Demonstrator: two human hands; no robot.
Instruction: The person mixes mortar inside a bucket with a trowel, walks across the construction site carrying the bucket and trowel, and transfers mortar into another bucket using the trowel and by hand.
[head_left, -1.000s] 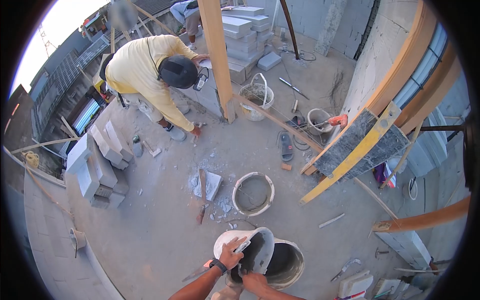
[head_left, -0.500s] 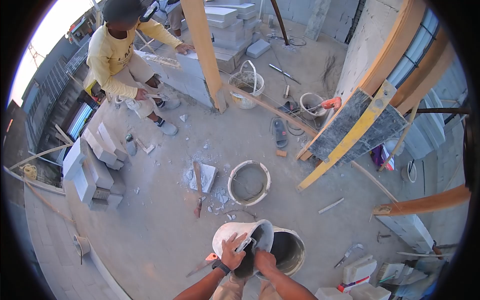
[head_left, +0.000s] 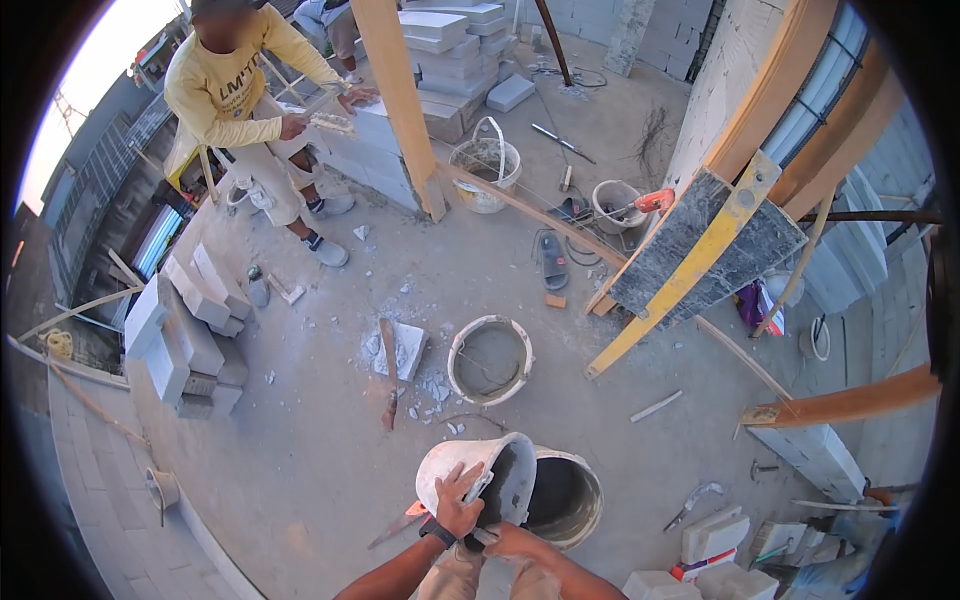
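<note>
Tilted bucket (head_left: 436,468), inside partly hidden. Left hand (head_left: 458,500) open, fingers spread against its side; right hand (head_left: 510,541) curled at its mouth, fingertips hidden, grip can't tell. Second bucket (head_left: 592,506) right of it, partly covered; orange-handled saw (head_left: 412,511) left, cut off by forearm.

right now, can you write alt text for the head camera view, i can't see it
Left hand on a tilted white bucket, right hand at its mouth, beside a second bucket on a concrete floor. Ahead sits a mortar bucket; at upper left, a co-worker in yellow stands at a low block wall.
</note>
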